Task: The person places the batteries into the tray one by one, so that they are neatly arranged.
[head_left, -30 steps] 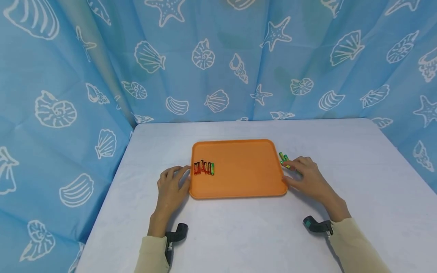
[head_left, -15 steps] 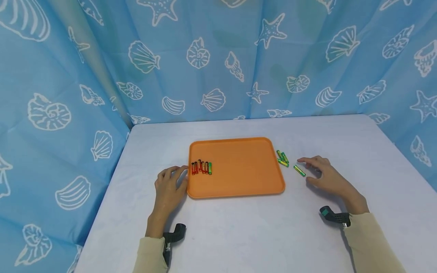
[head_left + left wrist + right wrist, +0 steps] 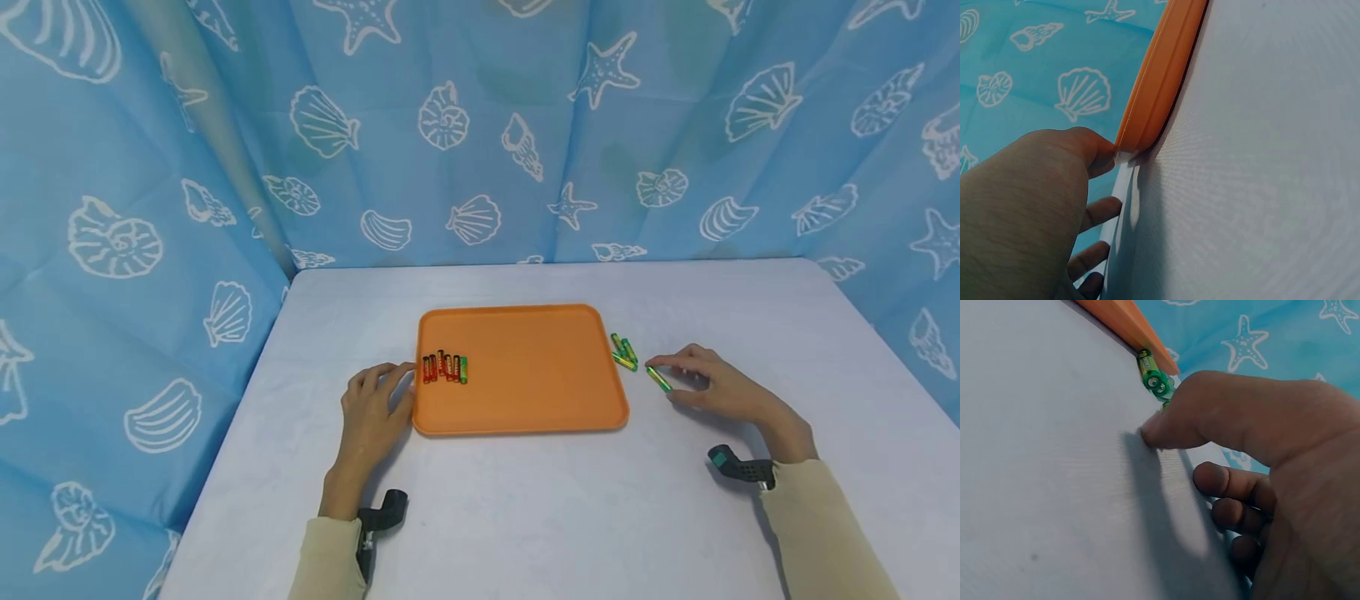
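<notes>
Between the parted thumb and forefinger of the nearer right hand (image 3: 716, 388), a green battery (image 3: 659, 379) is spanned lengthwise on the table (image 3: 525, 508), slanting away leftward, whether pinched cannot be told, while the tray (image 3: 543, 371) beyond is touched by the left hand (image 3: 373, 417), fingers apart.

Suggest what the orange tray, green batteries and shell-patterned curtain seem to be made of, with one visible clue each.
Orange tray: probably smooth plastic, satin finish; its rounded rim looks moulded.
Green batteries: likely metal cans in glossy printed wrap; silvery ends show in the right wrist view.
Shell-patterned curtain: matte fabric, perhaps synthetic; it hangs in soft folds.
</notes>
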{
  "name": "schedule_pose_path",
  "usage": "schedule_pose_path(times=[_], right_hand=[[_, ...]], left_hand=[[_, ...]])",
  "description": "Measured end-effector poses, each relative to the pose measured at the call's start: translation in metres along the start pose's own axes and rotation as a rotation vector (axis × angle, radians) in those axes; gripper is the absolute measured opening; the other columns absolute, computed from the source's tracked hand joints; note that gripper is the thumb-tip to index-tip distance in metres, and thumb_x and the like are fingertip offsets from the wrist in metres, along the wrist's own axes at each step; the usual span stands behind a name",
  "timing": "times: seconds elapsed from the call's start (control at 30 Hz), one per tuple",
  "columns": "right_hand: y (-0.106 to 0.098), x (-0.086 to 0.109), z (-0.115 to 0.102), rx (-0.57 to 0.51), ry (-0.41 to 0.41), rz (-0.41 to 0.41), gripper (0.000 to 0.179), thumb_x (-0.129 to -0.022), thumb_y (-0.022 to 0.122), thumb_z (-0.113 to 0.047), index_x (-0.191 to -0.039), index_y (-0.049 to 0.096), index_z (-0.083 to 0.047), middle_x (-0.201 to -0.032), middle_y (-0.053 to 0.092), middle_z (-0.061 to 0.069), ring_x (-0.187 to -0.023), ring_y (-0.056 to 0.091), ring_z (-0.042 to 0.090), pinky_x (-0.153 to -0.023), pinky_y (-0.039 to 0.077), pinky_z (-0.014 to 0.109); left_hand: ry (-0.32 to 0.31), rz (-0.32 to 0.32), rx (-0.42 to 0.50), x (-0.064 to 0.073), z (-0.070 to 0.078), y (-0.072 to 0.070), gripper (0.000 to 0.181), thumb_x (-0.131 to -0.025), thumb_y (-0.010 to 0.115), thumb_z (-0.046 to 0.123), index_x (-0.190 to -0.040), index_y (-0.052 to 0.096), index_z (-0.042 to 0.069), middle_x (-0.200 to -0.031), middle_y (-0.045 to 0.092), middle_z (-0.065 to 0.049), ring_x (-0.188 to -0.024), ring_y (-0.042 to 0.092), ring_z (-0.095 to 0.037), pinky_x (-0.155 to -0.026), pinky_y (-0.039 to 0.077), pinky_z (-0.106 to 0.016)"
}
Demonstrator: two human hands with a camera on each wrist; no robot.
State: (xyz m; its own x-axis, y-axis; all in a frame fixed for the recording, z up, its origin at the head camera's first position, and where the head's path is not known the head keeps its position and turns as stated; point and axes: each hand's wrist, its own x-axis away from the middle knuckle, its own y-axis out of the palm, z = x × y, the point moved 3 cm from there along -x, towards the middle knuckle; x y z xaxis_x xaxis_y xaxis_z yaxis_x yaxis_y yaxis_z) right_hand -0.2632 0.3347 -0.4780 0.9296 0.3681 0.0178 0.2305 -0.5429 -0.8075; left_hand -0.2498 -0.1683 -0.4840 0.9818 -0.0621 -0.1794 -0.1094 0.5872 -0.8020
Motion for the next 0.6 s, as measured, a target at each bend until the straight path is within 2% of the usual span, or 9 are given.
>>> schedule_pose_path(times=[0.17, 0.3, 0.47, 0.6], right_hand=[[0.001, 0.0, 0.0, 0.007, 0.063, 0.017, 0.049, -0.088, 0.078, -0.026, -0.133, 0.063, -0.014, -0.106, 0.052, 0.006, -0.102, 0.044, 0.024, -0.091, 0.043, 0.05], [0.002, 0.0, -0.007, 0.019, 0.091, 0.023, 0.052, -0.086, 0.08, -0.032, -0.132, 0.065, -0.014, -0.109, 0.055, 0.007, -0.107, 0.046, 0.026, -0.095, 0.043, 0.056], [0.004, -0.004, -0.028, 0.059, 0.033, 0.046, 0.053, -0.082, 0.084, -0.032, -0.127, 0.067, -0.011, -0.11, 0.059, 0.008, -0.107, 0.049, 0.031, -0.094, 0.044, 0.06], [0.007, -0.008, -0.044, 0.079, -0.016, 0.105, 0.049, -0.081, 0.084, -0.026, -0.124, 0.068, -0.008, -0.105, 0.059, 0.006, -0.102, 0.05, 0.029, -0.089, 0.046, 0.056]], left_hand=[[0.026, 0.018, 0.012, 0.0, 0.0, 0.0, 0.037, -0.101, 0.056, 0.028, -0.137, 0.061, 0.02, -0.141, 0.049, -0.013, -0.135, 0.032, -0.038, -0.109, 0.02, -0.06], [0.015, 0.007, 0.016, -0.001, -0.002, 0.001, 0.038, -0.101, 0.056, 0.029, -0.138, 0.06, 0.02, -0.141, 0.049, -0.012, -0.136, 0.031, -0.037, -0.11, 0.019, -0.06], [-0.009, -0.007, 0.002, -0.001, -0.001, 0.002, 0.038, -0.101, 0.056, 0.029, -0.139, 0.06, 0.021, -0.142, 0.048, -0.011, -0.137, 0.03, -0.037, -0.111, 0.019, -0.06], [-0.022, -0.013, -0.004, 0.0, 0.001, 0.001, 0.039, -0.101, 0.056, 0.03, -0.139, 0.06, 0.021, -0.143, 0.048, -0.011, -0.137, 0.029, -0.036, -0.112, 0.019, -0.059]])
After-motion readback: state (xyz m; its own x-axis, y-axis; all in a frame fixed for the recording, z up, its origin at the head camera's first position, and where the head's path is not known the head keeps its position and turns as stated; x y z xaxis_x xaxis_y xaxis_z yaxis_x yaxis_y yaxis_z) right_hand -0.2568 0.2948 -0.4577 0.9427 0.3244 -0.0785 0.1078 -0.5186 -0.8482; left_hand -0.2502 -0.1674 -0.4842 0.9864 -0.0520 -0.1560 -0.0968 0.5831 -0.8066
